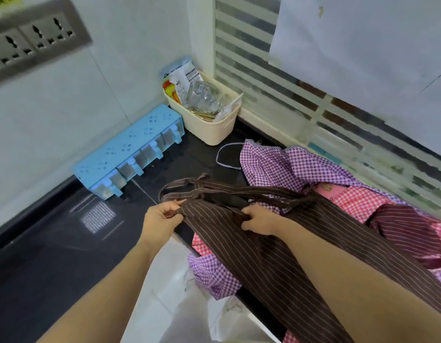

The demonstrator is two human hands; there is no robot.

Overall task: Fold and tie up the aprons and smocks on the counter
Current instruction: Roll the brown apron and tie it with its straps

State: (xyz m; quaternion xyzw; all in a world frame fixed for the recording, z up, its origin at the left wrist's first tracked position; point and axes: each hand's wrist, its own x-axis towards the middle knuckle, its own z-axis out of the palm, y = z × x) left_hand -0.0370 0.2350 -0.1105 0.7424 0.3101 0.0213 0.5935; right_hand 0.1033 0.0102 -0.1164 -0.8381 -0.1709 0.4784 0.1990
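A brown pinstriped apron (251, 248) hangs from both my hands over the front edge of the black counter (66, 243). My left hand (162, 216) pinches its top left corner. My right hand (259, 219) grips the top edge a little to the right. The apron's straps (189, 188) lie looped on the counter just beyond my hands. Under and behind it lies a heap of other garments: a purple gingham one (276, 162), a pink gingham one (362, 204) and a maroon striped one (412, 229).
A blue spice rack (130, 149) lies against the tiled wall at the left. A cream basket (209, 129) with packets stands in the corner. A striped window panel (313, 100) runs along the right. White floor tiles (165, 280) show below the counter edge.
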